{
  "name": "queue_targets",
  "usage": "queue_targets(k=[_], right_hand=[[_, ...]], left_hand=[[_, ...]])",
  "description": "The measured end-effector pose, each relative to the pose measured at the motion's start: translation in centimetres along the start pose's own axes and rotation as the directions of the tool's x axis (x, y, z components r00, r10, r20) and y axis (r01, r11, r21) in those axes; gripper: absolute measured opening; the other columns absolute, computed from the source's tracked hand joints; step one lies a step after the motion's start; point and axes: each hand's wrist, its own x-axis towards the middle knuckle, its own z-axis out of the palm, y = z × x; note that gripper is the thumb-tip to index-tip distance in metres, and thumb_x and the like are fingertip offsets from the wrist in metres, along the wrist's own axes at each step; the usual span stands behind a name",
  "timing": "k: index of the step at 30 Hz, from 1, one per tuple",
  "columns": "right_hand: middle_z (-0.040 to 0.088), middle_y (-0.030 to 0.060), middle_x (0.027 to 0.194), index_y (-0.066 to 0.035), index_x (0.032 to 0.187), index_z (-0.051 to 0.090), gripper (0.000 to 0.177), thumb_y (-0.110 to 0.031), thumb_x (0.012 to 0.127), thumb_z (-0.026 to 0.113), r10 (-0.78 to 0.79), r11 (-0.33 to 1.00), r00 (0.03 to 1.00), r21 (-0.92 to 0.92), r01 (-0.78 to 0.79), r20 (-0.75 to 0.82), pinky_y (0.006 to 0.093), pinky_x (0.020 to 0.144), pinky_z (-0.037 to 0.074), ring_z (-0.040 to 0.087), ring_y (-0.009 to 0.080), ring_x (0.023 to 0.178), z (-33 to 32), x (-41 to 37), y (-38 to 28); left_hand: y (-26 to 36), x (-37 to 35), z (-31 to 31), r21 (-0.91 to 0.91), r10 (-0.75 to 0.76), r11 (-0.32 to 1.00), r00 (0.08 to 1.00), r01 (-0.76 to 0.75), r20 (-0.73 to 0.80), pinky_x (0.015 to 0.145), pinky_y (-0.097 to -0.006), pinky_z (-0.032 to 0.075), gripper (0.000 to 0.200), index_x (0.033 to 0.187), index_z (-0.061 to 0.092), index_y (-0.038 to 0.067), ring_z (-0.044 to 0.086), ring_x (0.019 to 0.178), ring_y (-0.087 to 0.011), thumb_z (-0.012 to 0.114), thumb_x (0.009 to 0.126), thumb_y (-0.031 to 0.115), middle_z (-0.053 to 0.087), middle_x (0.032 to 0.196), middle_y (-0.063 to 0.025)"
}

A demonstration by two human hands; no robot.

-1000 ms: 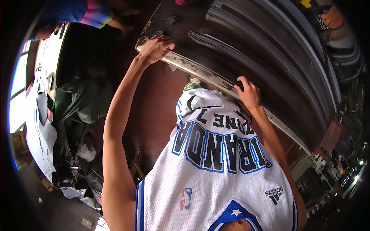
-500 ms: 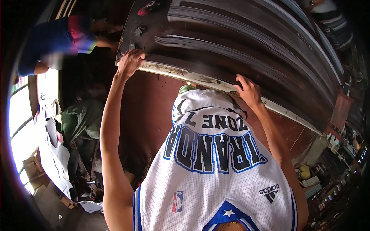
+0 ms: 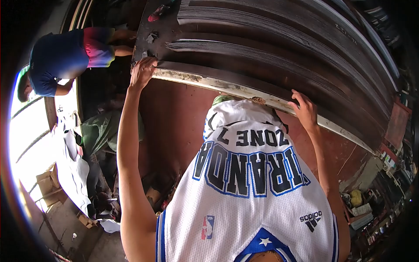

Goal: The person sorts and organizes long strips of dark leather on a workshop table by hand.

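A long dark flat strip [image 3: 227,77] lies along the near edge of the table [image 3: 200,81], whose worn, pale edge shows beneath it. My left hand [image 3: 143,73] is at the strip's left end by the table corner, fingers bent over it and closed. Farther right, my right hand [image 3: 305,111] rests at the table edge with its fingers bent and apart, touching or just above the strip. Several stacks of dark thin strips [image 3: 244,54] with frayed pale edges lie lengthwise behind it.
Small dark scraps [image 3: 152,36] and a reddish object [image 3: 158,13] lie at the table's left end. Another person [image 3: 59,61] in a blue shirt stands beyond that end. Draped cloth [image 3: 67,161] and cardboard boxes [image 3: 49,185] are at left; cluttered shelves [image 3: 366,205] at right.
My right hand has slid to the right along the table edge, away from my left hand, which stays at the corner. The other person's arm and upper body have shifted.
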Motion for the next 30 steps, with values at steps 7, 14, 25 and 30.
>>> queue_targets(k=[7, 14, 25, 30], right_hand=[[0.067, 0.0096, 0.112, -0.006, 0.098, 0.056, 0.031, -0.01, 0.075, 0.076, 0.042, 0.999, 0.998, -0.005, -0.042, 0.042, 0.0351, 0.084, 0.053, 0.065, 0.0309, 0.099, -1.5, -1.3, 1.7], [0.064, 0.0095, 0.095, -0.004, 0.109, 0.057, 0.039, -0.008, 0.075, 0.075, 0.012, 1.0, 0.997, -0.028, -0.01, 0.07, 0.0361, 0.079, 0.051, 0.063, 0.0295, 0.087, -4.3, -4.0, 4.6], [0.064, 0.0092, 0.091, -0.005, 0.112, 0.059, 0.037, -0.007, 0.078, 0.073, 0.112, 0.975, 0.987, -0.205, -0.086, 0.119, 0.038, 0.076, 0.05, 0.062, 0.03, 0.084, -9.3, -8.5, 10.1], [0.065, 0.0117, 0.111, -0.004, 0.104, 0.055, 0.034, -0.008, 0.077, 0.074, 0.121, 0.976, 0.984, -0.196, -0.093, 0.132, 0.0399, 0.081, 0.05, 0.062, 0.0333, 0.095, -9.1, -8.2, 10.2]], left_hand=[[-2.1, -0.9, -0.2, 0.049, -0.095, 0.994, 0.995, 0.094, 0.018, 0.084, -0.0397, 0.05, 0.025, 0.098, 0.061, 0.011, 0.061, 0.103, -0.026, 0.071, 0.075, 0.007, 0.067, 0.103, -0.0036], [-2.3, -1.2, -0.9, 0.067, -0.203, 0.978, 0.973, 0.197, 0.107, 0.093, -0.0399, 0.047, 0.026, 0.102, 0.062, 0.01, 0.059, 0.11, -0.0277, 0.072, 0.077, 0.009, 0.064, 0.115, -0.0066], [-5.1, -1.9, 0.4, 0.043, -0.192, 0.981, 0.974, 0.188, 0.122, 0.088, -0.039, 0.05, 0.036, 0.11, 0.062, 0.009, 0.061, 0.106, -0.0298, 0.073, 0.076, 0.009, 0.066, 0.112, -0.0084], [-5.2, -1.9, 0.5, 0.012, -0.153, 0.988, 0.986, 0.153, 0.061, 0.083, -0.04, 0.051, 0.034, 0.11, 0.061, 0.013, 0.062, 0.102, -0.0298, 0.07, 0.077, 0.007, 0.066, 0.106, -0.0068]])
